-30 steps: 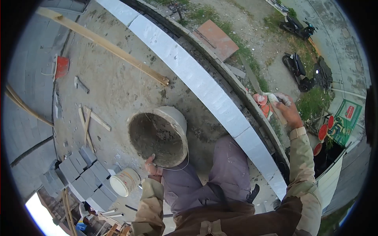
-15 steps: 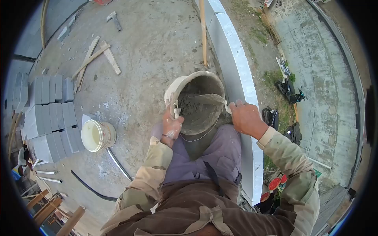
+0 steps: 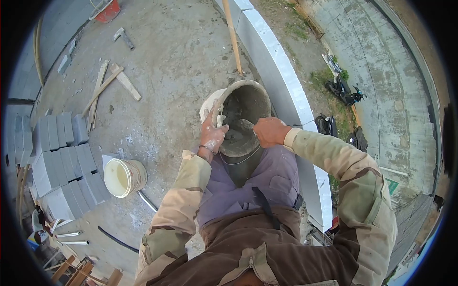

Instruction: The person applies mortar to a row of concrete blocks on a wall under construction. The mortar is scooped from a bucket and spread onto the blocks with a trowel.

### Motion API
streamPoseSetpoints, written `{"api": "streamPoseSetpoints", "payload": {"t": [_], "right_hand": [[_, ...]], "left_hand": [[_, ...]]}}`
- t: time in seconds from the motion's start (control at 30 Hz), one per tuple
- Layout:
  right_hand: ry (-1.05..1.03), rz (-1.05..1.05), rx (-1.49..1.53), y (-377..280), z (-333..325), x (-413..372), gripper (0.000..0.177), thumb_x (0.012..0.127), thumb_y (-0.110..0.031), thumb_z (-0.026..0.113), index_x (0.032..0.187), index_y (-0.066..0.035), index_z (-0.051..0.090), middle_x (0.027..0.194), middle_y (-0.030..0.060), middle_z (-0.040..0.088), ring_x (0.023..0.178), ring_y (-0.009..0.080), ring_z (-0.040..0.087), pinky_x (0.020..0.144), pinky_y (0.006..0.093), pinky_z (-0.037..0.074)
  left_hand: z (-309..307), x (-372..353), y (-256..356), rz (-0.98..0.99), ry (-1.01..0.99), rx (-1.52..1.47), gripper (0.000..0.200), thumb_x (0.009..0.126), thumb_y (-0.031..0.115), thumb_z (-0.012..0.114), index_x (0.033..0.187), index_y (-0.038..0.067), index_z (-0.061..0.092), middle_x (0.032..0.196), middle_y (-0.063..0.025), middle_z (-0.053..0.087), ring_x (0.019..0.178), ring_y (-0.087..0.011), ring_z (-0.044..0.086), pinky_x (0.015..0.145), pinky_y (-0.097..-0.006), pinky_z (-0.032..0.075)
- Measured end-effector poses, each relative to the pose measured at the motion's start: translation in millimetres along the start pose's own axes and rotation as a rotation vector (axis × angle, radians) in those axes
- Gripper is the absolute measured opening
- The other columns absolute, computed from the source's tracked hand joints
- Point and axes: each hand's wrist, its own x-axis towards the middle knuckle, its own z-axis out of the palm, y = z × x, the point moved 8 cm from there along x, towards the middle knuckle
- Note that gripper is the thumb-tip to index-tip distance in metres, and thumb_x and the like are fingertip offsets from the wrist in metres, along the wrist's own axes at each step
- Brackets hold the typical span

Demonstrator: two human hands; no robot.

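Observation:
A mortar-smeared bucket (image 3: 208,106) stands tilted between my knees, its mouth facing me. Grey wet mortar (image 3: 233,134) lies inside, low on the near side. My left hand (image 3: 213,135) is closed over the bucket's left rim, with pale mortar on the fingers. My right hand (image 3: 272,132) is closed round the handle of a trowel (image 3: 246,126) at the right side of the mouth. The handle is hidden by the fist; the blade dips into the bucket and is partly coated in mortar. A thin wire handle hangs below the near rim.
A low wall of pale blocks (image 3: 276,52) curves along my right. To the left are a white pail (image 3: 125,178), stacked grey blocks (image 3: 71,164) and wooden strips (image 3: 100,93). A hammer (image 3: 124,38) and a red bucket (image 3: 107,12) lie farther off. A wooden pole (image 3: 232,35) stands ahead.
My right hand has moved left and inward with the trowel, from beyond the right rim to over the bucket mouth. The blade has gone lower into the bucket. My left hand still grips the rim.

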Motion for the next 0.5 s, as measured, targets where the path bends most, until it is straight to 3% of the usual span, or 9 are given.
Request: {"api": "streamPoseSetpoints", "payload": {"t": [0.17,0.23,0.33,0.37,0.4,0.43,0.47,0.5], "right_hand": [[-0.131,0.151,0.233,11,21,-6,0.02,0.076,-0.017,0.069,0.083,0.001,0.074,0.084,0.0252,0.071,0.081,0.0441,0.071,0.078,0.0469,0.057],[0.115,0.158,0.567,8,40,-9,0.029,0.081,-0.023,0.069,0.089,0.004,0.073,0.087,0.0264,0.071,0.081,0.0453,0.07,0.08,0.0472,0.057],[0.071,0.313,0.758,9,63,-15,0.038,0.084,-0.028,0.072,0.098,0.007,0.071,0.089,0.0271,0.071,0.082,0.0425,0.07,0.078,0.0443,0.055],[0.079,0.315,0.762,8,63,-19,0.038,0.084,-0.028,0.072,0.098,0.007,0.071,0.089,0.0271,0.071,0.082,0.0425,0.07,0.078,0.0443,0.055],[-0.014,0.441,1.038,7,69,-29,0.038,0.084,-0.028,0.072,0.102,0.006,0.071,0.088,0.0247,0.071,0.081,0.0385,0.07,0.077,0.0426,0.055],[-0.115,0.563,1.312,2,80,-36,0.039,0.085,-0.028,0.073,0.106,0.006,0.07,0.087,0.0223,0.071,0.081,0.0345,0.07,0.076,0.0409,0.054],[-0.113,0.557,1.317,1,87,-38,0.039,0.085,-0.028,0.073,0.106,0.006,0.07,0.087,0.0223,0.071,0.081,0.0345,0.07,0.076,0.0409,0.054],[0.045,0.473,1.168,5,83,-39,0.037,0.085,-0.027,0.073,0.107,0.003,0.07,0.085,0.0188,0.07,0.079,0.0294,0.068,0.075,0.0393,0.052]], "left_hand": [[6,4,8,0.113,-0.098,0.113,0.08,0.087,0.014,0.077,0.157,0.011,0.038,0.157,-0.0137,0.043,0.149,-0.0281,0.031,0.121,-0.0383,0.025],[14,0,12,0.149,-0.084,0.209,0.081,0.09,0.026,0.078,0.156,0.007,0.036,0.158,-0.0142,0.04,0.149,-0.0263,0.028,0.122,-0.0382,0.023],[11,-4,17,0.087,-0.082,0.01,0.083,0.09,0.03,0.078,0.156,0.004,0.035,0.158,-0.0164,0.039,0.15,-0.0276,0.026,0.122,-0.039,0.023],[4,-3,14,0.161,-0.048,0.048,0.084,0.092,0.035,0.076,0.156,0.003,0.033,0.154,-0.0172,0.044,0.144,-0.0278,0.036,0.12,-0.0389,0.027],[-7,-1,5,0.165,-0.052,0.057,0.084,0.092,0.035,0.076,0.156,0.003,0.033,0.154,-0.0172,0.044,0.144,-0.0278,0.036,0.12,-0.0389,0.027],[-23,1,-10,0.087,-0.048,0.072,0.077,0.094,0.037,0.073,0.153,0.005,0.037,0.149,-0.0148,0.048,0.138,-0.0272,0.044,0.115,-0.0383,0.034],[-41,1,-28,0.007,-0.041,0.086,0.07,0.096,0.04,0.07,0.15,0.006,0.041,0.145,-0.0125,0.051,0.131,-0.0267,0.052,0.111,-0.0377,0.042],[-59,1,-45,0.008,-0.039,0.092,0.07,0.096,0.04,0.07,0.15,0.006,0.041,0.145,-0.0125,0.051,0.131,-0.0267,0.052,0.111,-0.0377,0.042]]}}
